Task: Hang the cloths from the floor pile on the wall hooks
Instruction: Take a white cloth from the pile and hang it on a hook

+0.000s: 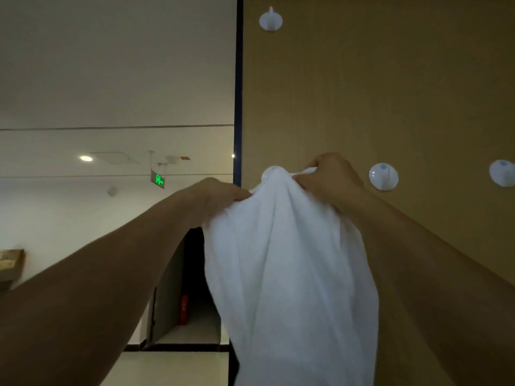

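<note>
A white cloth [287,268] hangs down in front of a tan wooden wall panel [376,93]. Its top edge is bunched over a round white wall hook [269,174], of which only the upper left rim shows. My left hand [223,192] pinches the cloth's top at the left of that hook. My right hand [330,174] grips the top edge at the hook's right. Bare white hooks sit on the panel: one high up [270,20], one to the right [383,176], one at the frame's right edge [503,173]. The floor pile is out of view.
The panel ends at a dark vertical edge [238,93]. Left of it a corridor opens with a white ceiling, a green exit sign [157,179], a dark doorway and a red fire extinguisher [184,309]. A wooden ledge [11,263] juts in at the far left.
</note>
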The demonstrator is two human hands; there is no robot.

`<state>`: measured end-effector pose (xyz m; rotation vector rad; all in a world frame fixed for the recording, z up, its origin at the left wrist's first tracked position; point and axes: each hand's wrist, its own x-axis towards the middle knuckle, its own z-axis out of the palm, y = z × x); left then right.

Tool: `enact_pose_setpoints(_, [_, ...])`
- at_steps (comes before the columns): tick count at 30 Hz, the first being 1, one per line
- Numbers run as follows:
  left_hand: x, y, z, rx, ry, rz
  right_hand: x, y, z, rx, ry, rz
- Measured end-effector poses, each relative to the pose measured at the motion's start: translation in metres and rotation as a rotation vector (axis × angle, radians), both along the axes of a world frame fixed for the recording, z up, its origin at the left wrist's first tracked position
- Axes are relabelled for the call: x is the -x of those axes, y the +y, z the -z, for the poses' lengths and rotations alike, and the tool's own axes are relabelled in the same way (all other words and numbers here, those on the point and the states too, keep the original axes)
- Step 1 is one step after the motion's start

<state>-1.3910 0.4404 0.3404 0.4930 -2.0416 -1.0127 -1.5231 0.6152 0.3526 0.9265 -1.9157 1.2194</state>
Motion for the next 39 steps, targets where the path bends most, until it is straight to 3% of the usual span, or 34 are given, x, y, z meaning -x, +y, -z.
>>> enact_pose_setpoints(3, [0.000,0.012,0.001,0.187,-0.074,-0.172,-0.006,0.003,0.014,-0.082,-0.006,0.092])
enact_pose_setpoints(7, [0.002,0.031,0.005,0.776,-0.111,-0.640,-0.013,-0.007,0.032,0.019,0.458,0.406])
enact_pose_setpoints(9, [0.007,0.035,0.015,1.156,0.042,-0.808,-0.013,-0.014,0.040,0.009,0.619,0.284])
enact_pose_setpoints(11, [0.010,0.037,0.023,1.328,0.069,-0.685,-0.012,-0.021,0.051,-0.061,0.514,-0.019])
enact_pose_setpoints(13, [0.013,0.033,0.031,1.279,-0.049,-0.505,-0.013,-0.022,0.061,-0.028,0.348,-0.197])
enact_pose_setpoints(15, [0.013,0.030,0.039,1.267,-0.066,-0.440,-0.015,-0.021,0.067,0.020,0.318,-0.212])
enact_pose_setpoints(19, [0.007,0.035,0.055,1.527,0.070,-0.646,-0.030,-0.013,0.061,-0.123,0.325,-0.167])
enact_pose_setpoints(21, [0.007,0.035,0.062,1.578,0.052,-0.605,-0.036,-0.009,0.057,-0.201,0.284,-0.178])
enact_pose_setpoints(23, [0.009,0.030,0.073,1.425,-0.069,-0.448,-0.037,-0.005,0.056,-0.301,0.229,-0.154])
enact_pose_setpoints(26, [0.009,0.019,0.094,1.198,-0.060,-0.363,-0.029,0.000,0.066,-0.392,0.167,-0.256])
enact_pose_setpoints(29, [0.002,0.006,0.108,1.116,-0.098,-0.225,-0.018,0.005,0.083,-0.420,0.129,-0.512])
enact_pose_setpoints(32, [-0.010,-0.001,0.113,1.149,-0.170,-0.071,-0.011,0.013,0.096,-0.465,0.163,-0.545])
enact_pose_setpoints(36, [-0.021,0.011,0.108,1.081,-0.062,-0.211,-0.011,0.020,0.098,-0.495,0.178,-0.366])
enact_pose_setpoints(39, [-0.014,0.026,0.090,1.109,0.154,-0.409,-0.024,0.014,0.088,-0.291,0.220,-0.252])
